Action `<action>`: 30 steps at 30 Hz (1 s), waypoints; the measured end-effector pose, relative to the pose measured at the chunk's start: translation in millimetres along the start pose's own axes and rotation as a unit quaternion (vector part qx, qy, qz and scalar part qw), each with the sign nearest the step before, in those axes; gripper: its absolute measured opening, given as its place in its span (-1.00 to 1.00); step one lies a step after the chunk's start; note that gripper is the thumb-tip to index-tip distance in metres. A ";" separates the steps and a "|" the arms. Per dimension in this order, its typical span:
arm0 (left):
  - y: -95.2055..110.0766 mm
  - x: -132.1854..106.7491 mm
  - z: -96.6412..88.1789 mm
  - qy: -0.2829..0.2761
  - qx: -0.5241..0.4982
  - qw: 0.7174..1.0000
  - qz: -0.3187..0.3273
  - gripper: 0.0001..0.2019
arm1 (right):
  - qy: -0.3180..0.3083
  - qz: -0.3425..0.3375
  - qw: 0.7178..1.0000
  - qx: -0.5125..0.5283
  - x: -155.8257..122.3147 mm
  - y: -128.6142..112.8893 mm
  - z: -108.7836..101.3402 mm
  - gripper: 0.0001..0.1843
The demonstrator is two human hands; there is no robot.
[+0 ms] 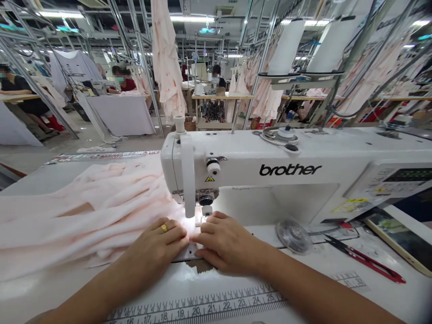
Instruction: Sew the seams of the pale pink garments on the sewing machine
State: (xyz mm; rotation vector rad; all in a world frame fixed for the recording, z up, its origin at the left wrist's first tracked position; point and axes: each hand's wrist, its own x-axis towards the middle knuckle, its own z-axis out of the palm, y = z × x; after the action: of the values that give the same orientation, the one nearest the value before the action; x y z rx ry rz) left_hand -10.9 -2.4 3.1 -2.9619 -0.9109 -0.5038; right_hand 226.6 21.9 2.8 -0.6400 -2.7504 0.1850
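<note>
A white sewing machine [243,148] stands in front of me, its lamp lighting the needle area. Pale pink fabric [114,193] lies in loose folds on the left of the table and runs in toward the presser foot [198,220]. My left hand [157,245], with a gold ring, presses its bent fingers on the fabric's edge just left of the foot. Close to the needle, my right hand [229,243] has curled fingers and a thumb pinching the fabric's edge. The fingertips of both hands nearly meet, and they hide most of the small part of cloth between them.
Right of my hand lie a clear round plastic piece [294,236], red-handled thread snips [367,260] and a phone [401,240]. A printed ruler [209,308] crosses the table front. Thread cones [286,47] stand above the machine. Co-workers sit at tables farther back.
</note>
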 end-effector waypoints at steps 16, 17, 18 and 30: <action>-12.2 -3.5 14.5 -0.002 0.045 0.996 -0.073 -0.58 | -0.021 0.128 0.990 -0.062 9.5 -8.7 -0.7 -0.61; -13.9 -3.6 15.7 -0.008 0.041 0.996 -0.083 -0.55 | -0.020 0.134 0.989 -0.059 9.5 -8.8 -0.4 -0.59; -15.6 -3.4 16.5 -0.011 0.036 0.995 -0.091 -0.53 | -0.018 0.138 0.989 -0.054 9.3 -8.6 0.0 -0.59; -18.9 4.2 12.5 -0.028 0.037 0.994 -0.101 -0.44 | 0.036 0.130 0.990 -0.040 4.9 -0.8 3.6 -0.65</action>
State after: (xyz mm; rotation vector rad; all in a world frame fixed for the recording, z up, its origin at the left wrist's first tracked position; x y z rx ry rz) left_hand -14.2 16.8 -9.3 -2.8466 -1.2158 -0.3822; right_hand 220.9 23.1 0.9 -1.0057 -2.6080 0.1065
